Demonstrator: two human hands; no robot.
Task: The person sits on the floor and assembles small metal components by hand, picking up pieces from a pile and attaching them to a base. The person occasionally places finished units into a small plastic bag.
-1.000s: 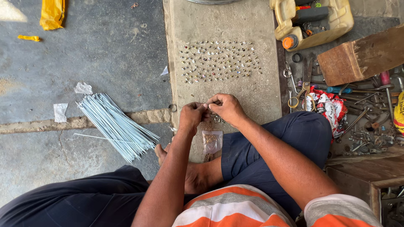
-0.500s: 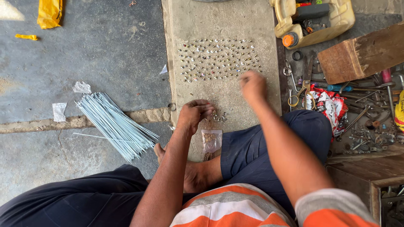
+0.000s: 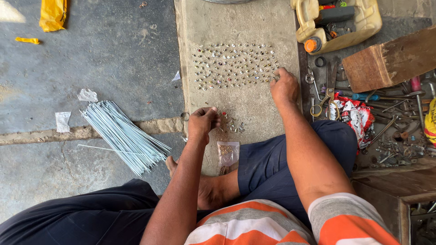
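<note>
Small metal bits [image 3: 234, 66]: laid out in neat rows on the concrete slab [image 3: 245, 22], around 12 o'clock from my lap.
Right hand [image 3: 284, 85]: at the right end of those rows, fingers pinched together on one bit, I think. It's too tiny to be sure.
Left hand [image 3: 202, 123]: curled shut at the slab's near-left edge; can't tell what's inside.
Loose pile [image 3: 231, 124]: a few more bits just at 3 o'clock of my left hand.
Little plastic bag [image 3: 228, 153]: at 6 o'clock of the pile, by my knee.
Bundle of thin rods [image 3: 122, 136]: on the floor at 9 o'clock.
Scissors [image 3: 328, 88]: at 3 o'clock of my right hand, in the tool mess.
</note>
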